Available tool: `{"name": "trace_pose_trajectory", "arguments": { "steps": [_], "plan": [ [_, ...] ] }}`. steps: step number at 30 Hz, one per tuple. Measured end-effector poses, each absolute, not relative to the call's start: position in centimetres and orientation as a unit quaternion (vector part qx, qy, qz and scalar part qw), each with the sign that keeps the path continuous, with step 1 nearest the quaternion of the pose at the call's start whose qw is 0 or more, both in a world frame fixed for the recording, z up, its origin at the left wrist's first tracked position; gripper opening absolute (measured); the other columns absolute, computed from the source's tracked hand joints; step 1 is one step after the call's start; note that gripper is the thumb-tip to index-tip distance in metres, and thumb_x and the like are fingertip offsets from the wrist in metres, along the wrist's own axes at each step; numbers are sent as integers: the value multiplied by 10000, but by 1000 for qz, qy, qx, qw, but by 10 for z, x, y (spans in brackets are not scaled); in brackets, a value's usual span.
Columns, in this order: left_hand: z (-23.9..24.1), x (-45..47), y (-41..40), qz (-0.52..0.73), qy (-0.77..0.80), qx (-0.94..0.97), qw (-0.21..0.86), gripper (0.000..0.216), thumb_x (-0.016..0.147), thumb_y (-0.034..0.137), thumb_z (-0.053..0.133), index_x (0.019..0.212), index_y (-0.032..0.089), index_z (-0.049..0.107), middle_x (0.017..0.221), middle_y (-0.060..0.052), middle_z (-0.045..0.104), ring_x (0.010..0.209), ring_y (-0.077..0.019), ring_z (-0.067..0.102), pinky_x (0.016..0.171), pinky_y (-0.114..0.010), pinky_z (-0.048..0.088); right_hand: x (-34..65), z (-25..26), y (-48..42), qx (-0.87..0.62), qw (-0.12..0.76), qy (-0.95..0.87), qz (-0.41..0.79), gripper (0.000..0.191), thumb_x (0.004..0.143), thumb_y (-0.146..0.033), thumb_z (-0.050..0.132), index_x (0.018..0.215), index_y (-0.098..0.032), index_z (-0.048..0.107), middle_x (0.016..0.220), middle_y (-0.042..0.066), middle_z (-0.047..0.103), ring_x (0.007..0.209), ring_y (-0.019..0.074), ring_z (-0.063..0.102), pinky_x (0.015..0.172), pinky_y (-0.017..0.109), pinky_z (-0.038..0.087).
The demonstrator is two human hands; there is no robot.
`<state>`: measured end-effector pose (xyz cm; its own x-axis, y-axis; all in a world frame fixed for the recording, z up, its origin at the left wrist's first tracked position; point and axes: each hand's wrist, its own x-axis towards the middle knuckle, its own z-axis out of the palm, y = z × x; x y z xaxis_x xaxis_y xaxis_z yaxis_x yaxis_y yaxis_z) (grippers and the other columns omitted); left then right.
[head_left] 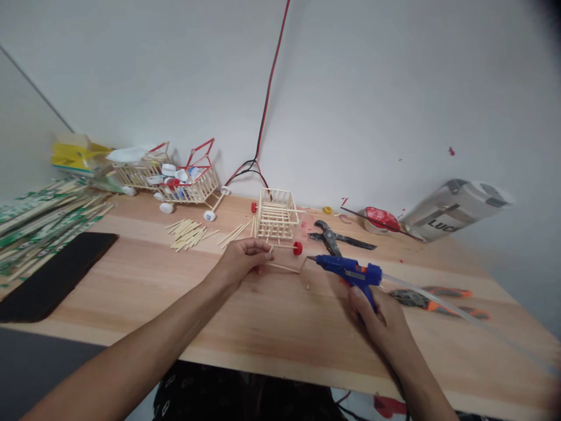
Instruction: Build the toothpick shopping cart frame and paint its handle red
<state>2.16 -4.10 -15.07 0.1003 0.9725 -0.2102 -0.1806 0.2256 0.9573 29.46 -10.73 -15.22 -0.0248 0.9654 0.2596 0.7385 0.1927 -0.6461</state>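
Observation:
My left hand (250, 257) pinches a small frame of thin wooden sticks (284, 268) just above the table. In my right hand (377, 316) is a blue hot glue gun (348, 270), its fingers wrapped round the handle. The gun's nozzle points left, close to the right end of the stick frame; whether they touch I cannot tell. A clear glue stick (432, 298) trails out of the gun's back. Behind my left hand stands a small stick-built cart (277, 215) with red wheels, its near side partly hidden by the fingers.
Cut sticks (188, 234) lie left of the cart. Farther left are finished carts (188, 187) with bottle caps, a black phone-like slab (56, 275) and packaged skewers (39, 222). Cutters (335, 237), orange-handled pliers (433, 299), a red paint cup (380, 219) and a bag (456, 210) lie right.

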Motion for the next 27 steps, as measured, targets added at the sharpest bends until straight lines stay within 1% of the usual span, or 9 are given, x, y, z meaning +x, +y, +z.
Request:
{"name": "trace_pose_trajectory", "arguments": {
  "steps": [6, 10, 15, 21, 27],
  "plan": [
    [-150, 22, -41, 466, 484, 401, 623, 198, 617, 170, 785, 768, 128, 664, 710, -33, 699, 594, -94, 584, 491, -178, 400, 296, -154, -107, -613, 323, -700, 173, 475, 905, -531, 403, 561, -214, 485, 517, 9, 520, 550, 174, 520, 521, 281, 384],
    [-148, 23, -40, 465, 486, 396, 625, 174, 626, 137, 771, 761, 124, 663, 682, -18, 690, 523, -63, 539, 472, -167, 388, 296, -155, -107, -614, 325, -697, 177, 470, 907, -534, 404, 572, -215, 484, 521, 7, 518, 553, 173, 516, 529, 284, 385],
    [-148, 23, -40, 465, 488, 398, 623, 156, 632, 120, 763, 749, 125, 661, 653, -10, 681, 504, -63, 534, 460, -168, 383, 298, -157, -107, -616, 328, -692, 185, 476, 902, -551, 409, 575, -211, 480, 538, 9, 524, 550, 168, 511, 520, 282, 378],
    [-151, 22, -40, 472, 480, 407, 618, 201, 606, 169, 792, 761, 120, 675, 691, -28, 698, 527, -72, 541, 479, -179, 396, 300, -159, -108, -618, 327, -688, 195, 478, 913, -556, 399, 597, -207, 485, 553, 3, 514, 562, 164, 503, 541, 281, 375],
    [-152, 22, -39, 468, 482, 400, 623, 243, 575, 187, 814, 755, 123, 664, 673, -22, 691, 541, -86, 561, 467, -180, 398, 300, -160, -107, -599, 327, -701, 209, 456, 933, -528, 398, 614, -208, 464, 570, -7, 508, 572, 156, 492, 565, 274, 380]
  ]
}}
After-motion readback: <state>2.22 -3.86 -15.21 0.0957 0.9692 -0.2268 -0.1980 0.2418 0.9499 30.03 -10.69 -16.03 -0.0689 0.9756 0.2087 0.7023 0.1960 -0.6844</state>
